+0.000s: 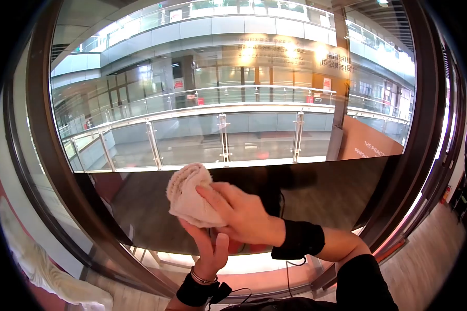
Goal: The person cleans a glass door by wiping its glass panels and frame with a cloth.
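Observation:
A folded white towel, with one end rolled over, is held up in front of the glass pane. My right hand grips it from the right, thumb pressed on the near side. Below it, my left hand reaches up with its fingers against the towel's underside; their tips are partly hidden by the cloth. The left thumb points upward, close to the heel of my right hand. Both wrists wear black bands with thin cables.
A dark panel fills the lower part of the window, within a brown frame. Through the glass pane a walkway railing shows. White fabric hangs at lower left. Wooden flooring lies at right.

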{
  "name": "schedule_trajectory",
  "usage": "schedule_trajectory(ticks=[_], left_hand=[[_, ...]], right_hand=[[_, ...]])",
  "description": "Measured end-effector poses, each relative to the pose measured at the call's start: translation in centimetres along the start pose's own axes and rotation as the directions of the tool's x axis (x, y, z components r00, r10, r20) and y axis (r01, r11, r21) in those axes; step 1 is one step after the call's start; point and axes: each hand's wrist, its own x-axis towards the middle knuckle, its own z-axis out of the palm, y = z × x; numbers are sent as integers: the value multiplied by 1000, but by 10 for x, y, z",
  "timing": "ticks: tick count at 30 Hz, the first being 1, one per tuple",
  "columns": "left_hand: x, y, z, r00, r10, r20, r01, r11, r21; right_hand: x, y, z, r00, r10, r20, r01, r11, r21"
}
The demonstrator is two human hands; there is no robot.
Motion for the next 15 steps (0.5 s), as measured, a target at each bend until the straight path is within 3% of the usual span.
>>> schedule_trajectory(ticks=[1, 4, 5, 8, 11, 14, 15], left_hand=[[6, 6, 3, 998, 31, -47, -31, 999, -12], [26, 19, 5, 984, -54, -169, 65, 996, 58], [33, 9, -5, 989, 126, -79, -105, 968, 229], [75, 0, -33, 889, 450, -82, -254, 634, 730], [130, 15, -27, 817, 530, -225, -203, 630, 749], [126, 15, 9, 864, 471, 176, -343, 294, 892], [115, 8, 28, 821, 465, 330, -522, 380, 764]], right_hand=[[-4, -1, 3, 998, 4, 66, -10, 995, 102], [-13, -6, -6, 998, -43, 52, 31, 974, 223], [-19, -7, -15, 997, 2, 79, -20, 973, 232], [-40, 3, -52, 994, -93, -55, 92, 996, -11], [-78, 27, -94, 950, -136, -280, 51, 955, -293], [-105, 45, -123, 882, -55, -468, -206, 848, -488], [-113, 51, -128, 871, -29, -490, -255, 827, -502]])
